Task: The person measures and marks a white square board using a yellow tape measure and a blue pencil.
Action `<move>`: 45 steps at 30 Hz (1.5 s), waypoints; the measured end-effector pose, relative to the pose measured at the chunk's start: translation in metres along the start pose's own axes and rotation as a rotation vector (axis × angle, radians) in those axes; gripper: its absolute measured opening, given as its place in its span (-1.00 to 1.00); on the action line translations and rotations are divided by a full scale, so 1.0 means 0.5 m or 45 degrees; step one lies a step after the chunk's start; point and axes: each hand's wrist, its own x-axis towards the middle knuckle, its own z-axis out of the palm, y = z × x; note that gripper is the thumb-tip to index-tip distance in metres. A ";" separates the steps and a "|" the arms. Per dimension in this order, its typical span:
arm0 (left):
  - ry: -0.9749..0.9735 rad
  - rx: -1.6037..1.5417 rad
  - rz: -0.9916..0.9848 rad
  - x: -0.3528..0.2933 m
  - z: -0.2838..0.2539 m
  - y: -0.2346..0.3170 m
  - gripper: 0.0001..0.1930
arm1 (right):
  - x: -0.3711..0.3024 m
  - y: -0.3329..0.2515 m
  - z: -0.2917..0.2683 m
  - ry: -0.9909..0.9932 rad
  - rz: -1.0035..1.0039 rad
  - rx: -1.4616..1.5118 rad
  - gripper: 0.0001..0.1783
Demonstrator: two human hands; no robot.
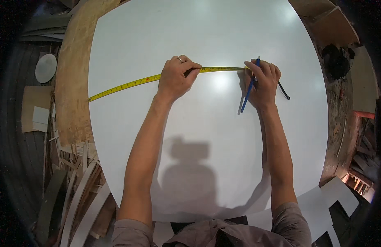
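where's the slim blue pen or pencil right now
In the head view, right of centre: the slim blue pen or pencil slants in the bare right hand, by the visible right end of the yellow measuring tape.

The left hand [177, 77] covers a stretch of the yellow tape [133, 84]; its finest markings are too small to read. The right hand [265, 84] hides one end of the black strap [284, 91]. Most of the white sheet's [223, 136] far edge is cut off. The grey shirt [215, 234] blocks much beyond its near edge. Past its right edge, a dark bundle [335, 61], perhaps cable, is murky.
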 end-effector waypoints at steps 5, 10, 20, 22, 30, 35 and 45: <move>0.005 -0.001 0.012 -0.002 -0.002 0.000 -0.93 | 0.000 -0.006 0.004 0.028 -0.062 0.026 -0.67; 0.027 -0.009 0.048 0.005 0.000 0.007 -0.93 | 0.007 -0.002 -0.006 -0.066 -0.048 0.083 -0.66; 0.097 -0.028 0.115 0.003 0.000 0.004 -0.91 | 0.018 -0.019 -0.015 -0.149 -0.003 0.166 -0.72; 0.114 -0.027 0.144 0.005 -0.003 0.004 -0.91 | 0.022 -0.023 -0.023 -0.179 0.021 0.172 -0.72; 0.017 0.038 0.104 0.005 -0.014 0.000 -0.94 | 0.020 -0.025 -0.019 -0.144 0.035 0.149 -0.69; 0.065 0.039 0.136 0.005 -0.002 -0.002 -0.93 | 0.023 -0.020 -0.023 -0.192 0.050 0.202 -0.68; 0.067 0.050 0.157 0.013 -0.005 0.001 -0.93 | 0.026 -0.018 -0.028 -0.216 0.131 0.248 -0.63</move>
